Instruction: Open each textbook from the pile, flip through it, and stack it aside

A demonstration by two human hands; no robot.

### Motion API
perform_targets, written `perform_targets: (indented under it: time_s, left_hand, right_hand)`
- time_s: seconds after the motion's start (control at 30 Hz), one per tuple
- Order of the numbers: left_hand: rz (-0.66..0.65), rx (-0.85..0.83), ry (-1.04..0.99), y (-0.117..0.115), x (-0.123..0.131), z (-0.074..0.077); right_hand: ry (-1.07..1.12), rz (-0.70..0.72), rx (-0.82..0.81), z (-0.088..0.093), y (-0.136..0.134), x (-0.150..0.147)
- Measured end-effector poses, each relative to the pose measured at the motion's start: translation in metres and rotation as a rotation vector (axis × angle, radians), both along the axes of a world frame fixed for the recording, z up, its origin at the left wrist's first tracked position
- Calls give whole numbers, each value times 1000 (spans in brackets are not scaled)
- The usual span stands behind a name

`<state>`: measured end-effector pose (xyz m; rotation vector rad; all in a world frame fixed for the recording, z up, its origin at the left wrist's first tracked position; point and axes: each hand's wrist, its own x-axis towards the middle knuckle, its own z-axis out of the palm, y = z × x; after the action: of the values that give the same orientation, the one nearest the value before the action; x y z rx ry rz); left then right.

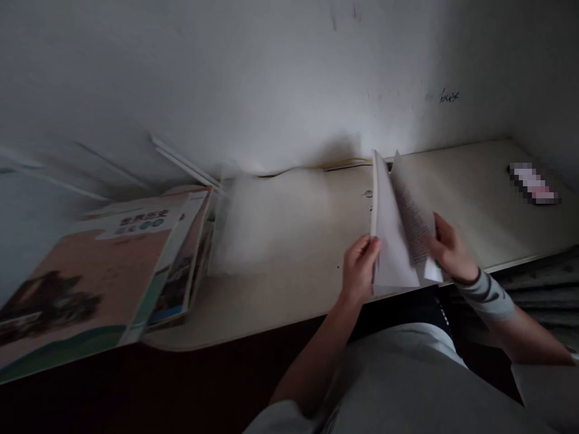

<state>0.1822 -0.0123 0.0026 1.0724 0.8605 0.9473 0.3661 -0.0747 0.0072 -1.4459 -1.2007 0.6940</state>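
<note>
I hold a partly opened white booklet (395, 241) upright over the front part of the tabletop. My left hand (360, 265) pinches its left edge between thumb and fingers. At the other side my right hand (455, 250), with a grey band on the wrist, is closed on the right-hand pages. Printed text shows on an inner page, while the page facing left looks blank. A pale translucent sheet (271, 217), blurred, lies on the table left of the booklet.
Several large books lie stacked on the left, topped by a pinkish-orange textbook (104, 265). A phone (534, 182), its screen pixelated, rests at the far right of the white table (470, 187). Behind rises a marked wall (289, 78). Grey folded fabric (543, 286) is below the right edge.
</note>
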Motion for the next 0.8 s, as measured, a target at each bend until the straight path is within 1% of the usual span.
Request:
perform_targets:
  time_s: [0.1, 0.17, 0.23, 0.3, 0.33, 0.37, 0.43, 0.5, 0.57, 0.6, 0.63, 0.67, 0.7, 0.73, 0.77, 0.8]
  left_hand:
    - [108, 36, 5, 13, -40, 12]
    - [213, 18, 67, 22, -74, 13]
    - [323, -10, 178, 28, -109, 6]
    - [389, -11, 392, 31, -140, -6]
    - [400, 23, 525, 32, -153, -13]
    - [378, 58, 644, 32, -163, -19]
    - [317, 172, 837, 31, -174, -26]
    - [291, 370, 971, 29, -169, -25]
    - [251, 645, 1060, 24, -147, -16]
    - [189, 788, 1087, 22, -130, -10]
    - [50, 908, 1086, 19, -110, -2]
    - [-138, 1000, 1074, 17, -88, 6]
    - [-332, 1064, 1068, 15, -65, 14]
    - [-491, 1107, 1075, 14, -43, 21]
    - [-593, 1132, 1103, 14, -22, 28]
    - [-657, 1148, 1142, 15, -3, 34]
  right_hand:
    - [198, -63, -77, 8, -5, 27]
    - [290, -93, -109, 5, -9, 41]
    - [340, -111, -118, -4, -13, 49]
    - [357, -124, -128, -16, -16, 53]
    - [357, -129, -147, -22, -17, 53]
    - [357, -139, -171, -27, -19, 53]
    - [374, -174, -221, -33, -20, 53]
    - [399, -198, -245, -34, -20, 53]
    - [377, -195, -232, -32, -17, 52]
    - [331, -188, -209, -31, -16, 51]
    - [260, -179, -181, -29, -13, 49]
    - [172, -172, -157, -29, -10, 46]
    - [84, -164, -142, -28, -7, 42]
    - [11, -147, -136, -29, -4, 38]
    - [-36, -120, -135, -30, 0, 33]
    - [-49, -89, -132, -32, 3, 27]
